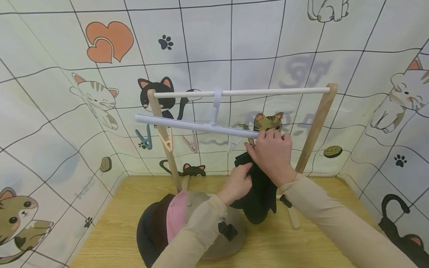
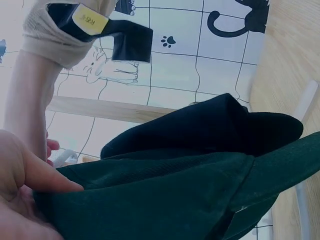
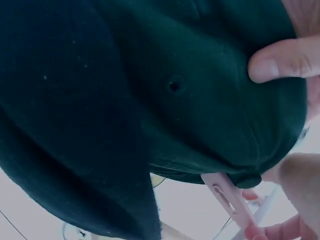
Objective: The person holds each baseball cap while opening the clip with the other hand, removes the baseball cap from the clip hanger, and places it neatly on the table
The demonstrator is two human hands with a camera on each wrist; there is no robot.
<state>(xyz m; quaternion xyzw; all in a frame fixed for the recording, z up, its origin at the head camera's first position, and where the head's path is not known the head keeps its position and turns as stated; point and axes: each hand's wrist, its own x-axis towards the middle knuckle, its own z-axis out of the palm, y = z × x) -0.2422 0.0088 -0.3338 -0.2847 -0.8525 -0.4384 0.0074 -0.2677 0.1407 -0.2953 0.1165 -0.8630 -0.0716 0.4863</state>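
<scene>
A dark green cap [image 1: 259, 190] hangs below the right end of a pale lavender clip hanger [image 1: 187, 124]. My left hand [image 1: 237, 184] pinches the cap's edge, its thumb lying on the green fabric [image 2: 160, 200] in the left wrist view. Up at the hanger's right end is my right hand [image 1: 273, 154], fingers over the bar. In the right wrist view, its fingertips pinch a pink clip [image 3: 230, 200], whose end meets the cap near the top button. Whether the clip bites the fabric cannot be told.
The hanger hooks over the white rod [image 1: 275, 92] of a wooden rack [image 1: 315, 130]. Several clips dangle from it, including a teal clip [image 1: 144, 137] and a cream clip [image 1: 166, 140]. Overlapping caps, one of them a pink cap [image 1: 176, 214], lie on the wooden table [image 1: 110, 223].
</scene>
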